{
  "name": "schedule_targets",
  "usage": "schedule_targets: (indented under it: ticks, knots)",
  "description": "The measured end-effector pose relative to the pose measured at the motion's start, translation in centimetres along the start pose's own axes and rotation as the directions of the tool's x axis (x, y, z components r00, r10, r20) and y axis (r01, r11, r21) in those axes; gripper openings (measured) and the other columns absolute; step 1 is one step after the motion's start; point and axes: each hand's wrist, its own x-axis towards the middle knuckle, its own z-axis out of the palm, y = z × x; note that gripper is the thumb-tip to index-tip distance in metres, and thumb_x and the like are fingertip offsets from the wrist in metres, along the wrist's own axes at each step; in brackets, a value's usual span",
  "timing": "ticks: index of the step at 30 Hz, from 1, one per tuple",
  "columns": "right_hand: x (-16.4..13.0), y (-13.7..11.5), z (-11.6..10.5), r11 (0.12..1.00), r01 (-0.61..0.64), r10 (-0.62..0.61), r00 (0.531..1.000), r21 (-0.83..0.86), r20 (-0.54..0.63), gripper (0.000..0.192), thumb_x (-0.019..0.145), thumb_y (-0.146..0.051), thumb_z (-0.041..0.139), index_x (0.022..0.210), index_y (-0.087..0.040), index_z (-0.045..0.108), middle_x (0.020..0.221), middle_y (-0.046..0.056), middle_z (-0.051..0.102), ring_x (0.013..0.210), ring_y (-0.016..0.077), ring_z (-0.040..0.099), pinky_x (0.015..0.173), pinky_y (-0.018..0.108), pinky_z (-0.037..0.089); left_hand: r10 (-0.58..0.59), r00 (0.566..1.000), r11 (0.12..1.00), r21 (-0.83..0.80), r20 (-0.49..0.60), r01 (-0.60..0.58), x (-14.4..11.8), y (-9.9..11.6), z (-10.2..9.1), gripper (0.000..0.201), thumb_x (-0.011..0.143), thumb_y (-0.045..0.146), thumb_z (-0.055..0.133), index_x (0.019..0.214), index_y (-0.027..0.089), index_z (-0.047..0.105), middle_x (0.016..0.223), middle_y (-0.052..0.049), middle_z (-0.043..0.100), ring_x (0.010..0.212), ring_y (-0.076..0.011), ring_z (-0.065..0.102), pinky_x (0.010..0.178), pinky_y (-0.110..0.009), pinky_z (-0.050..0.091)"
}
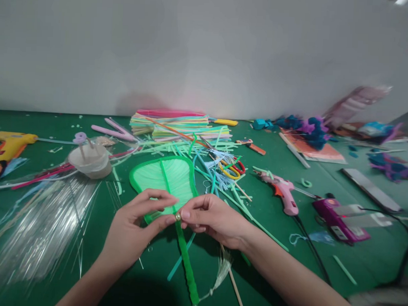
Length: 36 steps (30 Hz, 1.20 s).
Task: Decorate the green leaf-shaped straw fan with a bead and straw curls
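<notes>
Pinching one bead [178, 217] (tiny): left hand [136, 228], right hand [212, 218].

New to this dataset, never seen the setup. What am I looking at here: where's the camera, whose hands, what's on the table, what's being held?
There is no machine here. One camera sits on a person's head and looks forward and down, so the two arms coming in from the bottom are that person's own.

The left hand and right hand meet over a green leaf-shaped fan, pinching a small bead-like piece where the fan joins its green handle.

The green table is crowded with craft supplies: a stack of coloured strips, a pink glue gun, a yellow glue gun at far left, a small cup, clear plastic strands and blue and purple scraps at right.
</notes>
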Motion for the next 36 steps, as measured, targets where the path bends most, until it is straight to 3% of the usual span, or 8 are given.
schedule_targets:
  ticks: [3,6,12,24,30,36]
  knots:
    - [0.05,0.02,-0.10,1.000,-0.003,0.003,1.000,-0.015,-0.001,0.027,0.063,-0.035,0.087,0.073,-0.013,0.074,0.063,0.000,0.066,0.048,0.0028,0.038,0.047,0.022,0.020,-0.019,1.000,0.999,-0.030,-0.011,0.019,0.19,-0.35,-0.21,0.020,0.077,0.027,0.076,0.096,0.029,0.077,0.099,-0.003,0.064,0.088,-0.0149,0.062,0.077,-0.023,0.050]
    - [-0.01,-0.18,-0.20,0.998,-0.027,0.028,1.000,-0.052,0.007,0.026,0.063,-0.034,0.087,0.076,-0.014,0.076,0.064,-0.001,0.066,0.050,0.0039,0.042,0.047,0.022,0.023,-0.011,0.995,0.998,-0.060,0.095,0.017,0.46,-0.34,-0.58,0.006,0.078,0.027,0.074,0.083,0.026,0.078,0.090,-0.004,0.065,0.089,-0.0166,0.062,0.078,-0.024,0.050]
    - [-0.36,-0.68,-0.47,0.985,-0.090,0.097,0.994,-0.150,0.043,0.026,0.063,-0.035,0.087,0.074,-0.014,0.075,0.064,-0.001,0.066,0.054,0.0053,0.047,0.047,0.021,0.027,0.000,0.976,0.999,-0.045,0.219,0.010,0.48,-0.05,-0.79,0.007,0.081,0.027,0.071,0.082,0.029,0.078,0.086,-0.002,0.065,0.086,-0.0153,0.062,0.077,-0.024,0.048]
    - [-0.12,-0.37,-0.77,0.988,-0.110,0.117,0.991,-0.105,0.061,0.028,0.066,-0.038,0.085,0.071,-0.013,0.075,0.064,0.001,0.068,0.053,0.0047,0.049,0.048,0.019,0.028,0.021,0.967,0.999,-0.034,0.255,-0.012,0.56,-0.27,-0.83,0.007,0.083,0.026,0.070,0.085,0.027,0.077,0.083,-0.003,0.069,0.088,-0.0175,0.063,0.082,-0.028,0.047]
    - [-0.08,-0.47,-0.64,0.988,-0.123,0.129,0.990,-0.091,0.065,0.027,0.063,-0.036,0.087,0.070,-0.013,0.075,0.061,0.001,0.067,0.052,0.0044,0.049,0.046,0.019,0.027,-0.023,0.979,0.999,-0.036,0.204,0.031,0.42,-0.31,-0.76,0.007,0.079,0.029,0.073,0.082,0.024,0.076,0.084,-0.005,0.070,0.091,-0.0200,0.064,0.082,-0.029,0.049]
    - [0.14,-0.11,-0.84,0.988,-0.150,0.153,0.985,-0.037,0.081,0.026,0.065,-0.033,0.086,0.071,-0.012,0.074,0.063,0.001,0.067,0.051,0.0034,0.048,0.045,0.017,0.027,-0.047,0.972,0.997,-0.046,0.228,0.059,0.45,-0.32,-0.69,0.007,0.083,0.030,0.069,0.084,0.025,0.075,0.086,-0.002,0.069,0.091,-0.0173,0.063,0.083,-0.026,0.048]
